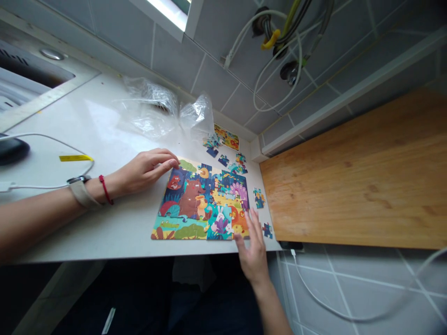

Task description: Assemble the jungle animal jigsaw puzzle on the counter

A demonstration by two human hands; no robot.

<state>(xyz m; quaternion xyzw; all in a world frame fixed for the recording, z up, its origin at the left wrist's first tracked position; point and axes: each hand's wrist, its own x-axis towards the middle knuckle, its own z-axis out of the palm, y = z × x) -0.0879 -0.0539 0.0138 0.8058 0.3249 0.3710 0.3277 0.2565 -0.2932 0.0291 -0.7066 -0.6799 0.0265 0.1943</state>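
A partly assembled jigsaw puzzle (199,202) lies on the white counter (104,232), showing a brown bear, a white rabbit and a peacock in bright colours. My left hand (146,171) rests at its upper left corner, fingers together, holding nothing. At its lower right edge is my right hand (252,246), fingers spread and empty. Just beyond that hand lie a loose puzzle piece (259,197) and another (267,230). Farther up, a scattered group of loose pieces (234,163) lies near a small picture card (226,137).
A crumpled clear plastic bag (153,109) lies behind the puzzle. A wooden board (352,172) lies to the right, beyond the counter's edge. A metal sink (35,79) is at far left. A white cable (45,136) runs to a dark object (12,150). Pipes and hoses (279,46) cross the tiled wall.
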